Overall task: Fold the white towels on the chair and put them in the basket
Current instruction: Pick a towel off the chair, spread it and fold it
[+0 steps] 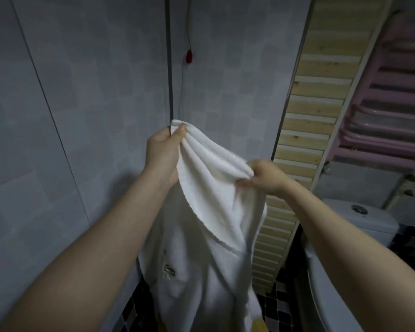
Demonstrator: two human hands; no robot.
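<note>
- Head view, hands first: left hand (164,150) raised high at centre frame, thumb and curled fingers pinching the top corner of a white towel (209,212), cloth bunched into pleats under the thumb.
- Right hand (265,176) lower and to the right, fingers curled round the towel's upper edge, gripping a gathered fold; fingertips blurred.
- Both forearms bare, reaching up and forward from the bottom corners of the frame, left arm steeper, right arm more level; hands near each other, with a short sagging span of towel edge between them.
- Towel held up in the air in front of the tiled wall (82,92), hanging in long loose folds down to the bottom edge of the frame; hemmed edge curving diagonally across the front; small dark mark (169,269) on the lower left part of the cloth.
- Behind the towel: dark vertical strip (169,68) in the wall corner, thin cord with a red pull (189,56) just beside it.
- To the right: slatted wooden panel (316,116) leaning upward, pink towel rail (388,104) beyond it, white toilet cistern (359,221) below, black and white mosaic floor (285,298) at the bottom.
- Small yellow patch (260,325) beneath the towel's lower end, too little visible to identify.
</note>
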